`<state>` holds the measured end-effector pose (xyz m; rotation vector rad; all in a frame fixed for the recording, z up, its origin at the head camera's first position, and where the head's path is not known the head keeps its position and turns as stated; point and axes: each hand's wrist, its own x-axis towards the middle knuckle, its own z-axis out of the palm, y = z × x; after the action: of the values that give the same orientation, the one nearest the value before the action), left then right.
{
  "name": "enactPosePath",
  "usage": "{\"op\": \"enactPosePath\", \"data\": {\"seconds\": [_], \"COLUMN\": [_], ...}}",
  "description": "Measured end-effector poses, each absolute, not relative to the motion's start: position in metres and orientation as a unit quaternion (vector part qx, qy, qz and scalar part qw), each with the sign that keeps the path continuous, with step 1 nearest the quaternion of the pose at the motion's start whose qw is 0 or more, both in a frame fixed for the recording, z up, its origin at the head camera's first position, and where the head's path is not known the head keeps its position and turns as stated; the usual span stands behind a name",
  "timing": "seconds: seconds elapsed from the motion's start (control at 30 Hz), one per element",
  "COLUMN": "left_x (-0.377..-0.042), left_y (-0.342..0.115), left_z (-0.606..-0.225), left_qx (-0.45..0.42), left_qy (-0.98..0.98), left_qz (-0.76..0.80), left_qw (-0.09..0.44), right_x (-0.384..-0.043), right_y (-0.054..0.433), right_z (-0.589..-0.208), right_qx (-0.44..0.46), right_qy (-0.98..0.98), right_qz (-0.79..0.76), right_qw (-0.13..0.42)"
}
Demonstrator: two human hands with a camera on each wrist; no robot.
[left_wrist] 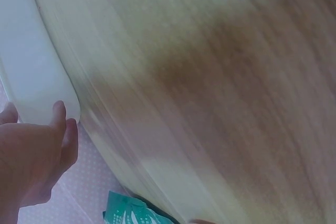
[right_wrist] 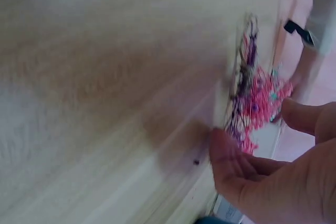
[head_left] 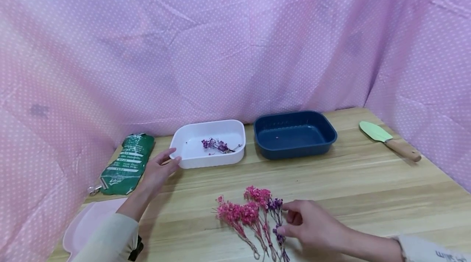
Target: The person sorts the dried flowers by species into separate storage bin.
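At the left front corner of a white rectangular dish [head_left: 235, 160], my left hand [head_left: 162, 168] touches the rim with thumb and fingers extended. A purple dried flower sprig [head_left: 217, 145] lies inside that dish. On the table, my right hand [head_left: 312, 223] is at a bunch of purple dried flowers [head_left: 275, 207], its thumb and forefinger spread apart along the right side of the bunch. Several bunches of pink dried flowers [head_left: 243, 213] with tied stems lie just left of it. In the right wrist view, the right thumb and forefinger stand apart, with the flowers [right_wrist: 260, 100] behind them.
A dark blue dish [head_left: 294, 151] stands right of the white one, with a small bit inside. Far right lies a light green spatula [head_left: 379, 132] with a wooden handle. A green bag [head_left: 126, 164] and a pale pink tray [head_left: 84, 225] are on the left. Pink dotted cloth [head_left: 235, 49] surrounds the table.
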<state>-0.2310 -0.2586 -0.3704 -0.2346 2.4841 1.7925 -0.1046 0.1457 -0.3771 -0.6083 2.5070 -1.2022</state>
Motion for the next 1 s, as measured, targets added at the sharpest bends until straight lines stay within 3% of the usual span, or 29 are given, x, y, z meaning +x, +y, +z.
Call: {"op": "enactPosePath", "data": {"seconds": [0.27,0.5,0.67,1.0], "left_x": [-0.231,-0.231,-0.230,-0.230], "left_y": [-0.257,-0.257,-0.258,-0.260], "left_z": [-0.371,-0.372,-0.371,-0.368], "left_qx": [-0.077,-0.081,-0.081,-0.074], "left_qy": [0.801,0.801,0.802,0.808], "left_qz": [0.593,0.592,0.590,0.583], "left_qw": [0.038,0.041,0.045,0.042], "right_x": [-0.097,-0.093,-0.102,-0.131], "right_y": [0.133,0.134,0.143,0.160], "right_z": [-0.381,-0.387,-0.383,-0.350], "right_qx": [-0.200,-0.276,-0.303,-0.167], "right_qy": [0.933,0.938,0.919,0.878], "right_qz": [-0.246,-0.185,-0.244,-0.419], "right_qw": [0.171,0.104,0.058,0.161]}}
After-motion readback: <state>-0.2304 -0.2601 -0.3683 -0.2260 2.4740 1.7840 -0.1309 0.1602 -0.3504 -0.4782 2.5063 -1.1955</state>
